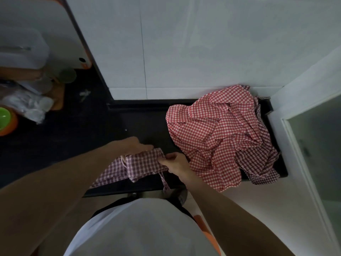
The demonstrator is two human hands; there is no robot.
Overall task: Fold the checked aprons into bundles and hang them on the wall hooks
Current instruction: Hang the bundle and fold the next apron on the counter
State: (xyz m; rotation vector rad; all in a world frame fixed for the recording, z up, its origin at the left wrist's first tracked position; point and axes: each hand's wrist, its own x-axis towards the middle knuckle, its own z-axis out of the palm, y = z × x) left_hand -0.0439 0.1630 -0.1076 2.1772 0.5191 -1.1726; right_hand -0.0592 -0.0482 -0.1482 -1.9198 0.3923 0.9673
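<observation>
Dark desk (77,145) under white wall; the left hand (132,145) lies flat on a half-folded apron (140,163), fingers straight; the right hand (175,163) pinches its near corner; beside the right hand sits the pile (221,137); soft, light cloth, likely best gripped at folded edges.

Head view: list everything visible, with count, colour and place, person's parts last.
Apron being folded: one, purple-and-white check, counter front edge.
Apron pile: count unclear, red-and-white and purple check, right end of counter.
Counter: one, black.
Wall: white, behind.
Bowl: one, green, in an orange one, far left.
Plastic bag: clear, left.
Left hand: rests on the folded apron.
Right hand: grip pinching the fold's edge.
</observation>
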